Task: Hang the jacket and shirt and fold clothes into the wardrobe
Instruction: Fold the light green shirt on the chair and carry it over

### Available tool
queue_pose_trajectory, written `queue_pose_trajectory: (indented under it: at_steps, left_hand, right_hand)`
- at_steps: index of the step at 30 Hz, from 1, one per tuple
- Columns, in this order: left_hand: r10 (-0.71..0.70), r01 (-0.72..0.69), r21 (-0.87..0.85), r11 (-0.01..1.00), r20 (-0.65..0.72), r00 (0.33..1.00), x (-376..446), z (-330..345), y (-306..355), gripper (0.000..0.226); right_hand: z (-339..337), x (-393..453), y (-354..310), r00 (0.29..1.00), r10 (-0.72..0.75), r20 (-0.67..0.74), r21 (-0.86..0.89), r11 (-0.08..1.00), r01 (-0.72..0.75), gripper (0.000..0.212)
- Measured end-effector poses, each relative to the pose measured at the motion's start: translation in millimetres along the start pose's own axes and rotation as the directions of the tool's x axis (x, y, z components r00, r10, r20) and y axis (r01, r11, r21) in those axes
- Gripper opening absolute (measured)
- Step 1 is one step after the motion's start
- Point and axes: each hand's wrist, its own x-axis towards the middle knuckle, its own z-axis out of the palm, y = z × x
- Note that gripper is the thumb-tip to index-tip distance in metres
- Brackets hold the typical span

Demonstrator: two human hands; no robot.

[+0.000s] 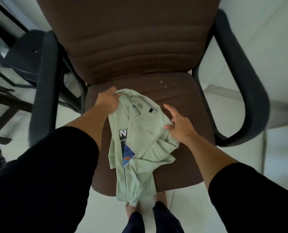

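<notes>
T-shirt [145, 137], pale green, lies crumpled on the brown seat of an office chair [187, 98], its collar end toward the backrest and its lower part spilling over the front edge of the seat toward the floor. Inside the neck a printed label reads NEVADA, and part of a dark and blue chest print shows among the folds.

The left hand [107, 101] grips the shirt at the collar end on the left, fingers [112, 91] curled tight round a bunch of cloth. The right hand [178, 123] sits on the opposite shoulder of the shirt: its thumb and lower fingers pinch a fold of the fabric, while the forefinger points loosely outward. Both forearms come out of black sleeves [55, 162].

The chair has dark curved armrests [240, 78] on both sides, and a few pale specks lie on the seat behind the shirt. Below the seat edge, the person's bare feet [160, 196] stand on a white tiled floor [104, 212], partly hidden by the hanging hem. To the left stands some dark furniture with thin legs, too blurred to make out.
</notes>
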Motion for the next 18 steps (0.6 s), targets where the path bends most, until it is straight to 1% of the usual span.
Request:
queue_pose_trajectory:
  at_steps: [3, 5, 7, 10, 13, 16, 18]
  left_hand:
    - [0.151, -0.152, 0.092, 0.984, 0.017, 0.988, -30.2, -51.6, 25.8, 0.03]
    - [0.193, -0.193, 0.117, 0.974, 0.007, 0.981, -54.6, -87.2, 44.7, 0.031]
    - [0.212, -0.207, 0.081, 0.975, -0.054, 0.976, -78.5, -126.5, 63.4, 0.031]
    - [0.208, -0.227, -0.07, 0.971, -0.209, 0.955, -110.2, -188.4, 89.1, 0.03]
    - [0.186, -0.317, -0.287, 0.904, -0.404, 0.896, -140.4, -247.5, 114.7, 0.025]
    - [0.237, -0.466, -0.319, 0.825, -0.552, 0.799, -176.2, -300.2, 139.1, 0.015]
    - [0.298, -0.56, -0.307, 0.769, -0.603, 0.74, -201.4, -329.3, 151.6, 0.004]
  right_hand:
    - [-36.5, -16.5, -47.5, 0.993, -0.103, -0.059, 0.027, 0.994, 0.105, 0.074]
    - [-61.1, -30.3, -78.7, 0.976, -0.187, -0.113, 0.039, 0.981, 0.192, 0.072]
    - [-87.6, -46.4, -110.1, 0.95, -0.26, -0.175, 0.09, 0.956, 0.278, 0.069]
    - [-127.8, -74.5, -158.6, 0.896, -0.358, -0.263, 0.173, 0.896, 0.409, 0.066]
    - [-165.7, -106.8, -212.4, 0.848, -0.429, -0.311, 0.269, 0.816, 0.512, 0.066]
    - [-197.8, -144.1, -267.0, 0.787, -0.506, -0.352, 0.321, 0.725, 0.61, 0.066]
    - [-213.2, -169.4, -299.1, 0.75, -0.55, -0.367, 0.351, 0.665, 0.659, 0.067]
